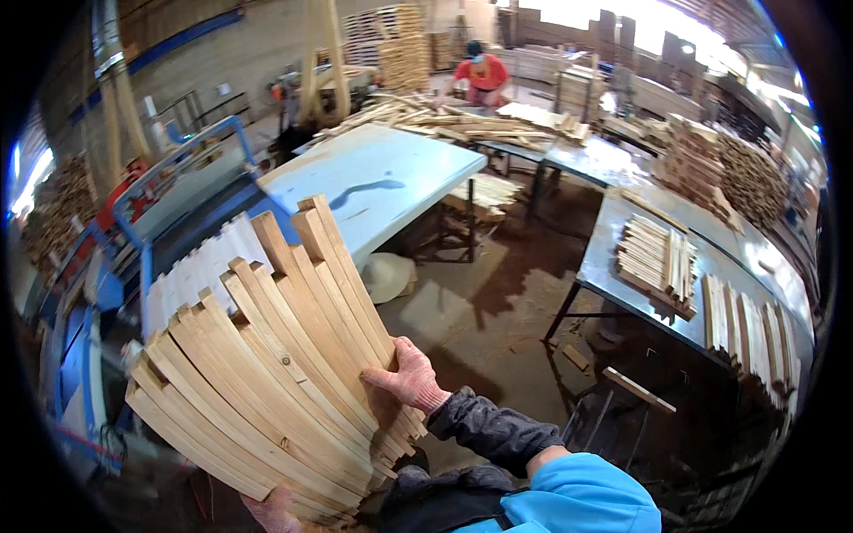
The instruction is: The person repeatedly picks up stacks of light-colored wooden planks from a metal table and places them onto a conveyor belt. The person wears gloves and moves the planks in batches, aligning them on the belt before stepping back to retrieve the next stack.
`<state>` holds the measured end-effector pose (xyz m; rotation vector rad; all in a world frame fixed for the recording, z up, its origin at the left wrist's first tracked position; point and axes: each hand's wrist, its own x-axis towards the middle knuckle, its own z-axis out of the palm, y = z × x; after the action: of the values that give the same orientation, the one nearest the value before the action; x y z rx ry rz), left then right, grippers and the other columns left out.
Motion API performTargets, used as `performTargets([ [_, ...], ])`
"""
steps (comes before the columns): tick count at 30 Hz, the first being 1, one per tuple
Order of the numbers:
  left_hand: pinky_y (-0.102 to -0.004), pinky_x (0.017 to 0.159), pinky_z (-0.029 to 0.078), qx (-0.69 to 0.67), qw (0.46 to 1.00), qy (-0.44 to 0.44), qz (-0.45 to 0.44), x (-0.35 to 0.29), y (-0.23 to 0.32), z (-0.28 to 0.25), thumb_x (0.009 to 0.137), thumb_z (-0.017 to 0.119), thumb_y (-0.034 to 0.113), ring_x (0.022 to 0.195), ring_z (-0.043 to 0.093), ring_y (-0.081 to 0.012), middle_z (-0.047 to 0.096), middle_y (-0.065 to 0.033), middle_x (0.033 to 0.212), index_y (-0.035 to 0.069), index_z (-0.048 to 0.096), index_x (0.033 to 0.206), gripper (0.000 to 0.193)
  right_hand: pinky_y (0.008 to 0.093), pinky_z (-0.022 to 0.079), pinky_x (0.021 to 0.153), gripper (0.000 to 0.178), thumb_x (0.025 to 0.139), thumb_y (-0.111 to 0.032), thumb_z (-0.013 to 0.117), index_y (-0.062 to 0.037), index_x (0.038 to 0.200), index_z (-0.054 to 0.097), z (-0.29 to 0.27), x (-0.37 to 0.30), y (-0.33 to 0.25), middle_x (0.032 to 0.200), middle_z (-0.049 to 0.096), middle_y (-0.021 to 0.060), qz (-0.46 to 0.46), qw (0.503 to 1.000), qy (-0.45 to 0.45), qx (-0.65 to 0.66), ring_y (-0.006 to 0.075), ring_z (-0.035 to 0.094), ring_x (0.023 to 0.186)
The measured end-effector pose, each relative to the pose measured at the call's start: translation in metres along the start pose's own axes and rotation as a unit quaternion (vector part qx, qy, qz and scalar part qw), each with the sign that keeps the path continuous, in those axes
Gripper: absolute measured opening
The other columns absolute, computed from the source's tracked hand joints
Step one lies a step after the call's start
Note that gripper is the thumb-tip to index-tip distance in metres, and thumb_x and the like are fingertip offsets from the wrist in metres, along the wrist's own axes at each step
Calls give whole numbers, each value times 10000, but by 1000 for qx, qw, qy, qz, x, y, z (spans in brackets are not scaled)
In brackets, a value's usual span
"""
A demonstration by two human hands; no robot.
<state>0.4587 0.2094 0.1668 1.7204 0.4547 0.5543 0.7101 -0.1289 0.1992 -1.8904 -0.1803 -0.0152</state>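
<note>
A wide bundle of pale wooden strips [275, 355], laid side by side with uneven ends, is held tilted in front of me. My right hand [410, 374], in a pinkish knit glove, clasps its right edge, thumb across the face of the strips. Gripping the lower left edge from beneath, my left hand [274, 510] shows only in part at the bottom; its fingers are mostly hidden behind the wood. Beyond the bundle stands a blue-framed machine [191, 191] with a row of whitish strips [209, 264] on it.
A pale blue table [373, 169] stands ahead, loose strips [444, 120] heaped behind it. A person in red [484, 75] works there. On the right, a metal table [604, 240] bears stacked strips [656, 262] and another row [751, 329]. Wood scraps lie on the floor.
</note>
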Motion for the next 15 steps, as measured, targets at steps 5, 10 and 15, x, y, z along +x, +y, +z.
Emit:
performTargets([
  [5,-416,908,604,18,987,-64,146,151,-16,109,967,666,236,1049,706,-309,707,-177,1192,68,652,1316,387,406,521,1119,862,819,-525,902,-33,1473,632,-23,122,29,1301,666,151,6,994,106,-12,293,650,1274],
  [10,-355,841,588,-208,971,-79,-86,288,6,220,772,883,123,965,666,-185,654,-51,1147,45,555,1387,702,372,577,1007,729,825,-420,946,5,1353,678,-51,243,27,1257,712,130,10,977,203,-62,216,710,1154],
  [15,-348,907,576,-215,957,-193,-17,379,44,303,846,839,167,1049,677,-182,692,-62,1208,32,581,1393,620,396,605,920,648,840,-514,897,-21,1239,761,-75,342,33,1043,805,133,32,964,254,-74,261,778,1012],
])
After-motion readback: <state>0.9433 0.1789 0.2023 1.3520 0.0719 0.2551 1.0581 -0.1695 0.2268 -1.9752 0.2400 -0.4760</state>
